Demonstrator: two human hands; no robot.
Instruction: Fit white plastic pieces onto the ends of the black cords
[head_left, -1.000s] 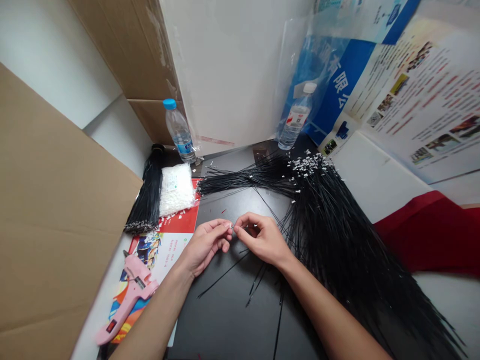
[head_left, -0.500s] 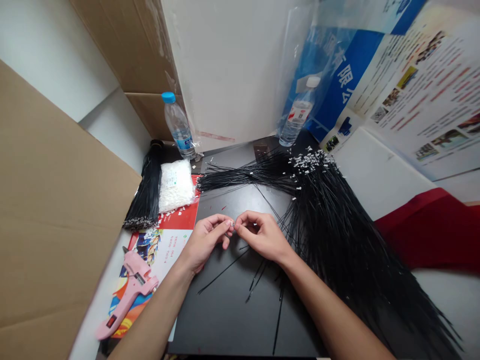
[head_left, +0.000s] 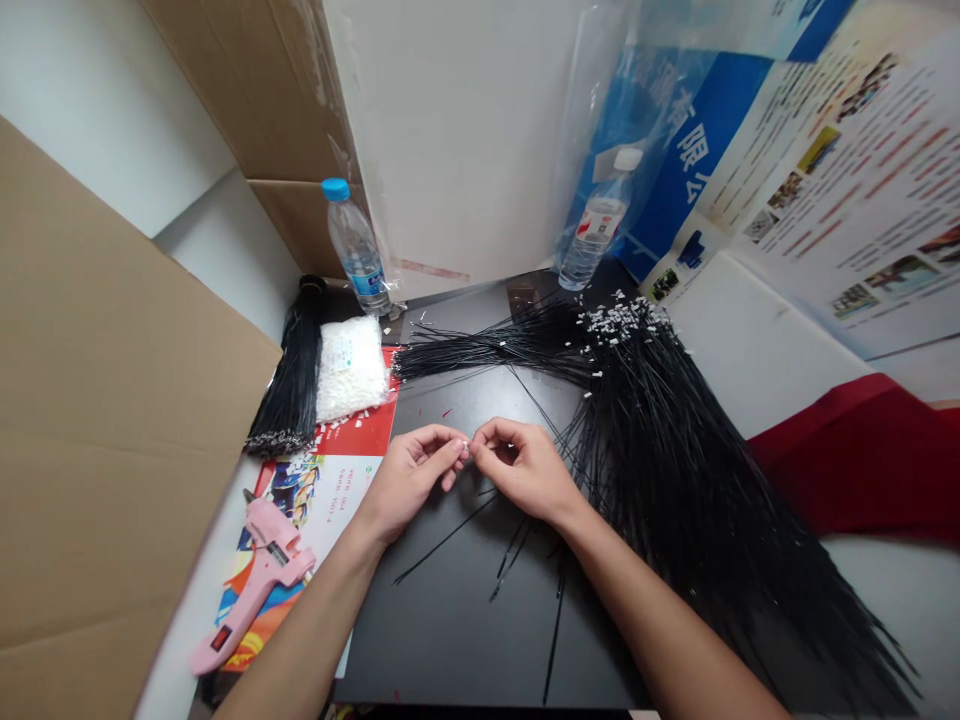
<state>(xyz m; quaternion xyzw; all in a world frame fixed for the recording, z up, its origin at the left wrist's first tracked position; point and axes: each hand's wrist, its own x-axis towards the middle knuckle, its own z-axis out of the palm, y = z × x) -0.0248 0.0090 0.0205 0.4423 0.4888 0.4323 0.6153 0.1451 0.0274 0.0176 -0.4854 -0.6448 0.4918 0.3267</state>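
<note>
Over the dark tabletop my two hands meet fingertip to fingertip. My left hand [head_left: 416, 475] is closed in a pinch on a tiny white plastic connector [head_left: 466, 446]. Thumb and forefinger of my right hand [head_left: 525, 470] are pressed together against the connector's right side; what they hold is too small and covered to make out. Several loose black wires [head_left: 444, 541] lie below the hands, some running out from under my right hand and forearm. Right of it spreads a large heap of black wires [head_left: 660, 440], many tipped with white connectors [head_left: 622, 318].
Behind my hands lies a bundle of black wires [head_left: 487, 355]. On the left are a bag of white connectors [head_left: 351, 368], another wire bundle [head_left: 289, 380] and a pink glue gun [head_left: 266, 570] on a printed sheet [head_left: 349, 500]. Two water bottles [head_left: 356, 250] [head_left: 596, 230] stand at the back.
My hands stay together around the white connector, with only a slight shift of the left fingers. The whole view has moved very little.
</note>
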